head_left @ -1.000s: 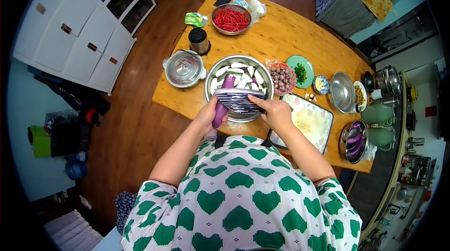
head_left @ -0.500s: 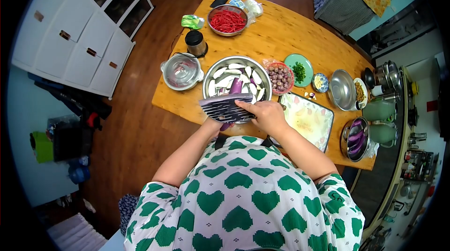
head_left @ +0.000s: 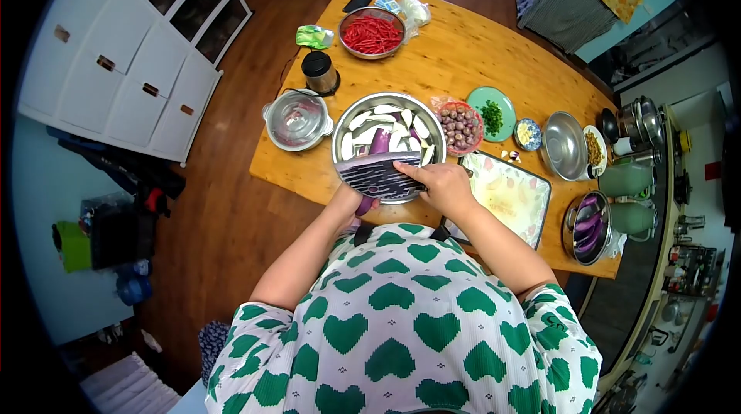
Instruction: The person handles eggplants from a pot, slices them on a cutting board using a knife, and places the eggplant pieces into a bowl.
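Observation:
My right hand (head_left: 448, 187) grips a broad cleaver (head_left: 377, 176) with a dark, streaked blade, its index finger stretched along the blade. Under that blade, my left hand (head_left: 349, 202) is wrapped round the lower end of a purple eggplant (head_left: 380, 140). The eggplant's upper part shows beyond the blade, pointing into a large steel basin (head_left: 336, 140); its middle is hidden by the cleaver. Pale cut eggplant pieces (head_left: 359, 120) lie in the basin, some with purple skin showing.
On the wooden table (head_left: 471, 59) stand a bowl of red chilies (head_left: 373, 34), a red basket of shallots (head_left: 461, 127), a green plate (head_left: 485, 97) and a lidded glass pot (head_left: 297, 120). Right of my hands lie a cutting board (head_left: 505, 194) and a bowl of whole eggplants (head_left: 589, 229).
The cleaver has shifted slightly right and turned a little. My left hand and the eggplant have moved slightly, and the eggplant's upper part now leans further left.

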Motion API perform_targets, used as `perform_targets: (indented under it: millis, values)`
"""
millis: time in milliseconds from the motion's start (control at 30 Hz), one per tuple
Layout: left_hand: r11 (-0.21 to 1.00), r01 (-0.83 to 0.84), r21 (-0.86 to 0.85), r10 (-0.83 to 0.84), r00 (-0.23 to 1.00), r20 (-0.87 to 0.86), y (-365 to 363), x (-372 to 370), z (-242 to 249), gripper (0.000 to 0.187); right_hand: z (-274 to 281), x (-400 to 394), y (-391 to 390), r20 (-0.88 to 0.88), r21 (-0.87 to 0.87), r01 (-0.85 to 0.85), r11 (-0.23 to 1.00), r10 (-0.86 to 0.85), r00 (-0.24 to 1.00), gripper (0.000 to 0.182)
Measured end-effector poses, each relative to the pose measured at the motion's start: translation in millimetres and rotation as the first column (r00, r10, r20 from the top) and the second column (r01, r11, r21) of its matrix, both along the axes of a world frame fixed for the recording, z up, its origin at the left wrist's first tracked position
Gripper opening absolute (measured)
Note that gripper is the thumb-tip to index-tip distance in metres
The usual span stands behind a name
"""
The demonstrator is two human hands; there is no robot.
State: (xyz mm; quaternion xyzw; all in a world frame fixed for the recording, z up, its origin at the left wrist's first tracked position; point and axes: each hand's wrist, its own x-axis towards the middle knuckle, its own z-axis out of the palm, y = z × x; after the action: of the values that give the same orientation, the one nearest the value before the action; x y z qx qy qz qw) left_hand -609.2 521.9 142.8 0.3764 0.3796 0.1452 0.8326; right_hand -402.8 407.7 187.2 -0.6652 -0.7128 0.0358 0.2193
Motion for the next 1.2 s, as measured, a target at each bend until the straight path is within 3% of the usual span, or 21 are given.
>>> perform_targets:
  millis: [167,300,367,467,600,733,767,900,1000,1133,1167,1200]
  values:
    - [0.998,0.050,-0.028,-0.051,0.999,-0.014,1.3,-6.8,-9.0,0.035,-8.9,13.0,-6.9,-0.001,-0.016,0.090,0.996,-0.090,0.996,0.069]
    - [0.996,0.082,0.031,-0.081,0.996,-0.029,-3.1,-4.5,5.3,0.032,-12.3,18.5,-10.3,0.018,-0.016,0.106,0.994,-0.106,0.994,0.074]
    - [0.996,0.087,0.008,-0.086,0.995,-0.050,-1.9,-3.6,4.3,0.037,-8.5,17.2,-12.1,0.018,-0.005,0.098,0.995,-0.098,0.995,0.077]
    - [0.996,0.069,-0.048,-0.071,0.997,-0.038,-0.2,-4.1,5.3,0.035,0.5,10.7,-12.1,0.106,-0.020,0.112,0.993,-0.109,0.988,0.067]
    - [0.991,0.041,-0.128,-0.044,0.999,-0.026,0.2,-5.3,2.3,0.040,-4.2,7.2,-9.6,0.054,0.011,0.109,0.994,-0.109,0.993,0.075]
    - [0.997,0.074,-0.032,-0.077,0.987,-0.142,-2.6,-2.2,17.8,0.049,-2.1,-2.6,-6.4,0.014,-0.006,0.082,0.997,-0.082,0.997,0.073]
    - [0.987,0.162,0.003,-0.160,0.975,-0.152,-2.8,-4.7,1.2,0.046,-1.0,-5.2,-5.8,0.006,-0.015,0.069,0.998,-0.069,0.998,0.073]
    - [0.994,0.062,-0.089,-0.073,0.988,-0.136,-8.0,1.4,15.0,0.045,-4.1,-10.4,-2.4,0.076,-0.004,0.088,0.996,-0.087,0.993,0.069]
    - [0.985,0.026,-0.173,-0.046,0.992,-0.114,-7.5,-0.1,17.0,0.044,-10.6,-9.3,-0.1,0.030,-0.051,0.079,0.996,-0.078,0.997,0.068]
    - [0.956,0.017,-0.292,-0.059,0.989,-0.135,-8.4,-9.7,-10.2,0.056,-35.2,-1.8,1.5,-0.009,-0.204,0.079,0.976,-0.083,0.997,0.065]
    - [0.943,0.090,-0.321,-0.118,0.991,-0.069,-6.0,-14.3,-10.2,0.064,-54.7,4.8,2.3,0.021,-0.215,0.172,0.961,-0.172,0.985,0.062]
    - [0.943,0.090,-0.320,-0.123,0.989,-0.083,-9.7,-15.7,-6.2,0.064,-52.3,16.2,2.8,0.011,-0.336,0.258,0.906,-0.271,0.963,0.053]
